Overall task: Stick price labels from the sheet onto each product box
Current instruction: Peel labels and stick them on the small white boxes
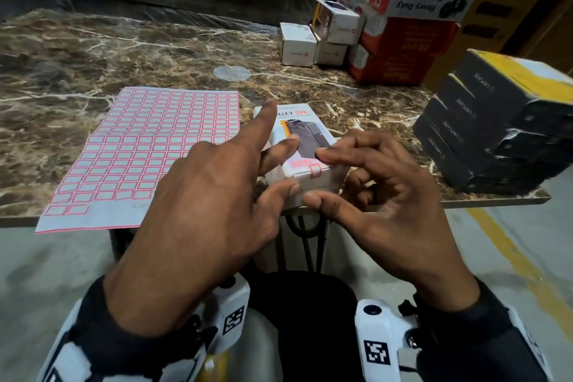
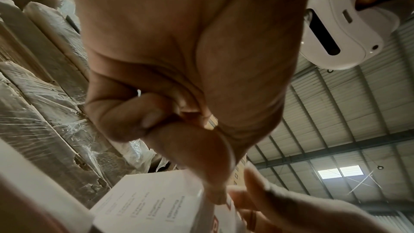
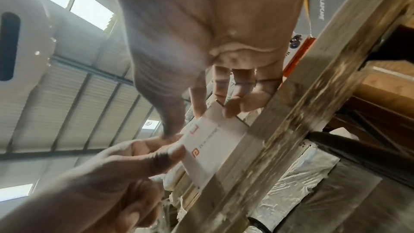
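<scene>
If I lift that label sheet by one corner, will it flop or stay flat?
The pink-bordered paper label sheet probably flops: it looks thin and already bends along a crease. It is likely light, and its near edge overhangs the brown marbled table, so a nudge might slide it off.

1. The head view is dim and warm, with even light from above; the table (image 1: 124, 49) shows faint sheen and the far background sinks into dark.
2. Wide-angle bend is strong there: the black boxes (image 1: 496, 121) at the right edge lean and smear.
3. The label sheet (image 1: 148, 146) reads fairly sharp; print on the white box (image 1: 307, 146) is soft.
4. Both wrist views look up at bright skylights (image 3: 71, 1), so the palms are backlit and hazy.
5. The left hand (image 2: 183, 59) fills its frame, close and out of focus.
6. In the right wrist view the table edge (image 3: 291, 112) is streaked with motion blur, and glare washes the upper left.
</scene>
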Demonstrator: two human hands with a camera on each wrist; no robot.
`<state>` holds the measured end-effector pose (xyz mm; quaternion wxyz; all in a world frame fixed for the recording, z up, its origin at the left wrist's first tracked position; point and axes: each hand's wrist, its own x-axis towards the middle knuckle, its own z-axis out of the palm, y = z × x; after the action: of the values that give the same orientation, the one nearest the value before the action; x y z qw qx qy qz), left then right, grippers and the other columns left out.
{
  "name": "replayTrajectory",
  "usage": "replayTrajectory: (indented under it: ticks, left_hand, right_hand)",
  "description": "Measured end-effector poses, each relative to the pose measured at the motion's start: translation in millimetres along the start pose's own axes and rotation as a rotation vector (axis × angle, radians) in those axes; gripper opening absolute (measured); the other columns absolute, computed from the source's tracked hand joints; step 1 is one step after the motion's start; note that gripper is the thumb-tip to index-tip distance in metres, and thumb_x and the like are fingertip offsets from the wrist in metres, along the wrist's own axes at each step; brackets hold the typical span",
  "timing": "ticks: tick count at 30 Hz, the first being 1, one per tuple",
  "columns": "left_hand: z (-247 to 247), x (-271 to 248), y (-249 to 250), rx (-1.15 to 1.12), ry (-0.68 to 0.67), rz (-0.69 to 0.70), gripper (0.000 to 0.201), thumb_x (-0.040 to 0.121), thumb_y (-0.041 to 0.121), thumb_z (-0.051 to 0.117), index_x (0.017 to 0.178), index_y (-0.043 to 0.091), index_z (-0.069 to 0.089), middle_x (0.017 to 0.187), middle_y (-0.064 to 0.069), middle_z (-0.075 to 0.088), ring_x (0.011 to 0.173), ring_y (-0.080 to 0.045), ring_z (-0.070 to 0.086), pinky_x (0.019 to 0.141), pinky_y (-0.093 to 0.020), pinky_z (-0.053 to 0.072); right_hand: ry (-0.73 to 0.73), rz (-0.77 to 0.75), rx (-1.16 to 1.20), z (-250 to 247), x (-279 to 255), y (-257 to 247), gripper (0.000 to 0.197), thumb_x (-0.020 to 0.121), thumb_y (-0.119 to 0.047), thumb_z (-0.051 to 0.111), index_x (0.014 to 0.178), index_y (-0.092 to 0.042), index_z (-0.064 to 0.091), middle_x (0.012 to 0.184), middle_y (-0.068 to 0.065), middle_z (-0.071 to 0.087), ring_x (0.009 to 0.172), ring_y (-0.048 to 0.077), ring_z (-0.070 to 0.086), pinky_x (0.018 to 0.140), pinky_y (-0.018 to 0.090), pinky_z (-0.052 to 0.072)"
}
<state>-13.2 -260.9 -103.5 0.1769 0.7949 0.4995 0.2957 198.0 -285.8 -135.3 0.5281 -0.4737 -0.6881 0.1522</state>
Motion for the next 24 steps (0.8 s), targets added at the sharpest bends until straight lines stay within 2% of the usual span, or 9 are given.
replayTrajectory:
  ticks: [3,7,10,12,15,16,18,21,24]
  left_hand:
    - [3,-1,-4,-0.018,0.017,-0.007,0.089,0.08,0.063,0.055,0.159,0.048,0.018,0.128,0.024,0.07,0.074,-0.026,0.072,0.085,-0.047,0.059]
    - [8,-5,-4,-0.057,0.045,0.005,0.086,0.082,0.057,0.061,0.159,0.048,0.024,0.125,0.046,0.059,0.075,-0.023,0.073,0.085,-0.045,0.06]
    - [9,-5,-4,-0.06,0.055,0.029,0.086,0.08,0.055,0.058,0.16,0.044,0.029,0.126,0.047,0.057,0.075,-0.021,0.074,0.084,-0.043,0.061]
    - [10,-6,-6,-0.062,0.07,0.054,0.083,0.082,0.053,0.06,0.159,0.041,0.032,0.126,0.048,0.056,0.072,-0.016,0.072,0.081,-0.042,0.061]
    - [11,-6,-8,-0.06,0.072,0.061,0.081,0.083,0.054,0.059,0.159,0.042,0.033,0.125,0.055,0.048,0.093,-0.003,0.062,0.08,-0.038,0.061]
    - [11,-6,-7,-0.051,0.07,0.058,0.081,0.083,0.055,0.059,0.159,0.042,0.033,0.125,0.057,0.047,0.093,-0.002,0.063,0.081,-0.037,0.061]
    - [10,-5,-5,-0.034,0.068,0.052,0.081,0.082,0.055,0.058,0.158,0.042,0.034,0.124,0.056,0.048,0.08,-0.011,0.07,0.084,-0.037,0.06]
    - [9,-6,-4,-0.038,0.055,0.041,0.082,0.081,0.055,0.058,0.158,0.042,0.034,0.126,0.048,0.057,0.074,-0.019,0.071,0.084,-0.04,0.06]
    - [9,-6,-3,-0.048,0.058,0.041,0.081,0.082,0.054,0.059,0.158,0.041,0.035,0.126,0.044,0.06,0.07,-0.02,0.07,0.083,-0.041,0.061]
  right_hand:
    - [0.116,-0.022,-0.003,11,3,3,0.027,0.081,-0.024,0.091,0.105,-0.014,0.083,0.113,0.003,0.068,0.091,0.004,0.068,0.066,0.009,0.048]
    - [0.109,-0.023,0.044,13,2,7,0.018,0.086,-0.012,0.085,0.104,-0.014,0.083,0.113,0.009,0.067,0.102,0.007,0.07,0.071,0.012,0.053]
    - [0.037,-0.015,-0.005,3,2,6,0.021,0.091,-0.013,0.079,0.11,-0.021,0.082,0.118,0.005,0.067,0.112,0.013,0.07,0.077,0.015,0.057]
    - [0.035,0.014,0.064,3,1,5,0.019,0.092,-0.018,0.079,0.111,-0.023,0.081,0.119,0.002,0.068,0.107,0.013,0.072,0.075,0.015,0.057]
    - [0.112,0.047,0.11,13,0,3,0.019,0.086,-0.034,0.087,0.104,-0.029,0.082,0.114,-0.007,0.07,0.093,0.013,0.072,0.065,0.014,0.052]
    - [0.149,0.051,0.109,16,1,3,0.018,0.084,-0.032,0.088,0.101,-0.03,0.082,0.111,-0.008,0.071,0.09,0.01,0.071,0.064,0.013,0.05]
    - [0.175,0.047,0.107,20,1,4,0.017,0.084,-0.021,0.087,0.1,-0.026,0.082,0.11,-0.004,0.071,0.091,0.007,0.07,0.069,0.01,0.051]
    - [0.122,0.033,0.123,14,2,5,0.019,0.088,-0.011,0.079,0.104,-0.02,0.081,0.114,0.008,0.07,0.108,0.007,0.071,0.084,0.011,0.054]
    - [0.127,0.078,0.173,13,3,2,0.015,0.086,-0.022,0.081,0.101,-0.022,0.083,0.112,0.005,0.072,0.1,0.009,0.073,0.077,0.019,0.058]
